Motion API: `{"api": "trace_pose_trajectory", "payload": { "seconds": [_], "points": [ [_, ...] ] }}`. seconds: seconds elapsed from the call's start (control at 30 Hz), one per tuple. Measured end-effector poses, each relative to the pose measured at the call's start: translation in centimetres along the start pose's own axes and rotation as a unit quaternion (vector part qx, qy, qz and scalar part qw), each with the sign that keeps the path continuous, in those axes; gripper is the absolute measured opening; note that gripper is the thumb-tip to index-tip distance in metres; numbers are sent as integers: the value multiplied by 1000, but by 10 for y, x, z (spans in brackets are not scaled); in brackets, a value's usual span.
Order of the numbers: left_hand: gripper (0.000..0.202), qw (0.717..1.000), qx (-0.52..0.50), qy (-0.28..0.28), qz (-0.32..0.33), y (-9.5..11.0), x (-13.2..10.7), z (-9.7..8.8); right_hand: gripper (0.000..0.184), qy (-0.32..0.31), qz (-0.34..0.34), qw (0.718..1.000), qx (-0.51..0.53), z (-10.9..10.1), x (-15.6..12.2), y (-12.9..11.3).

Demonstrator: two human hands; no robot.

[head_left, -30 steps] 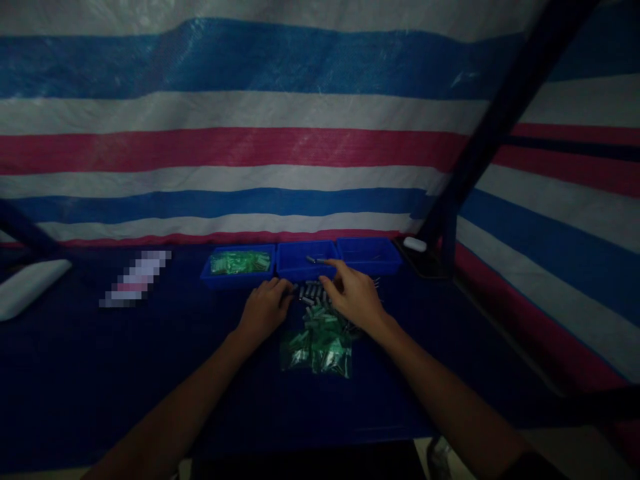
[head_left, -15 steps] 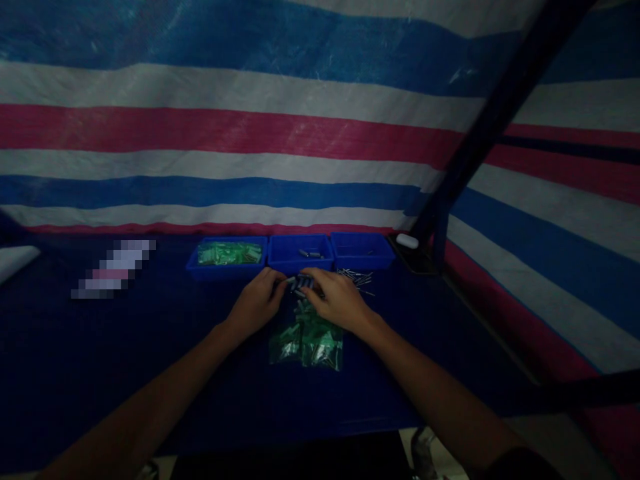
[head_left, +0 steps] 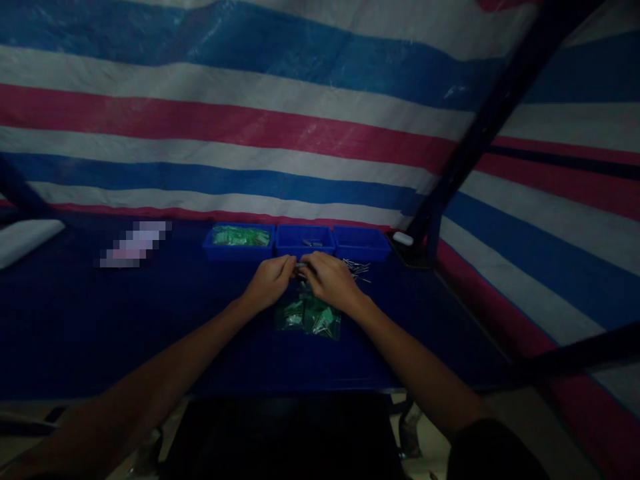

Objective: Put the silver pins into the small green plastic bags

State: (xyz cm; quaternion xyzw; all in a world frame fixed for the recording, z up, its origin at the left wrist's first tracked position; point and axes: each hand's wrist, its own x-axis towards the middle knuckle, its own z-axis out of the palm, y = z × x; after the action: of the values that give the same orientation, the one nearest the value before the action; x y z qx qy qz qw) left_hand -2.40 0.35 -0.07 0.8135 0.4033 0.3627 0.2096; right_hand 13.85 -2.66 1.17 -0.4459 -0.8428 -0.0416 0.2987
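Observation:
My left hand [head_left: 273, 280] and my right hand [head_left: 330, 279] meet over the table, fingertips almost touching. Between them is a small grey cylindrical piece [head_left: 301, 265], pinched by the left thumb and fingers. The fingers of the right hand are curled closed at its other end; what they grip is mostly hidden. Just below lie green-tinted clear plastic bags [head_left: 323, 319] with small metal parts showing inside. Beside the right hand is a loose pile of thin metal pins [head_left: 357, 269], partly covered by that hand.
Behind the hands stand three blue bins: a left bin [head_left: 240, 253] of green bags, a middle bin [head_left: 295, 250] with a few grey pieces, and a right bin [head_left: 360, 252]. A white rounded object [head_left: 403, 239] lies on a dark tray at right. Striped sheeting encloses the table [head_left: 200, 347].
The head view has shifted, so the table appears higher. My hands have come closer together, with the small grey piece now between their fingertips.

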Motion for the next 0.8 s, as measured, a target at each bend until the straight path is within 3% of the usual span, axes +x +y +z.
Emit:
{"api": "trace_pose_trajectory", "payload": {
  "seconds": [0.1, 0.2, 0.33, 0.8],
  "points": [
    [27, 1000, -13, 15, 3, -1, 0, -2, 18, 21, 51, 998, -2, 4, -1, 0],
    [27, 999, -10, 12, 51, -1, -1, -2, 22, 29, 88, 996, 15, 4, -1, 1],
    [24, 995, 32, 4, 92, 0, -3, 0, 27, 24, 79, 996, 41, 3, 0, 1],
    [24, 999, 11, 10, 42, 8, -4, -2, 23, 21, 90, 987, 130, -1, -3, 1]
  ]
}}
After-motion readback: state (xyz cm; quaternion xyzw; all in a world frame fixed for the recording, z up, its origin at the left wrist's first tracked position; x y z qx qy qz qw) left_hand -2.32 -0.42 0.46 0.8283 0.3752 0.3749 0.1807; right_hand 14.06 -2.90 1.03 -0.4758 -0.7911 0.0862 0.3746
